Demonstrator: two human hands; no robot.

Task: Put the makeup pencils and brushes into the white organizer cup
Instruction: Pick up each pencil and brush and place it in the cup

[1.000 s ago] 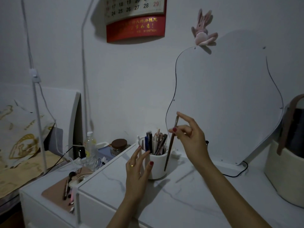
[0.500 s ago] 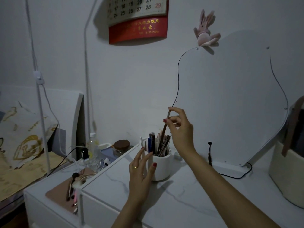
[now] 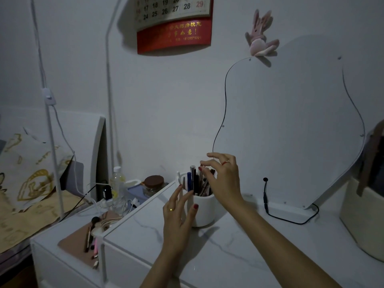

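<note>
Steadying the cup, left hand spread open; right hand seemingly pinches light, stiff pencils by their tops.

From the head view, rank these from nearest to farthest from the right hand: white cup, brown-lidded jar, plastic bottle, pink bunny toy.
From the right hand:
1. White cup, directly under its fingertips.
2. Brown-lidded jar, to the left, behind the tabletop edge.
3. Plastic bottle, further left.
4. Pink bunny toy, high on the mirror's top edge.
</note>
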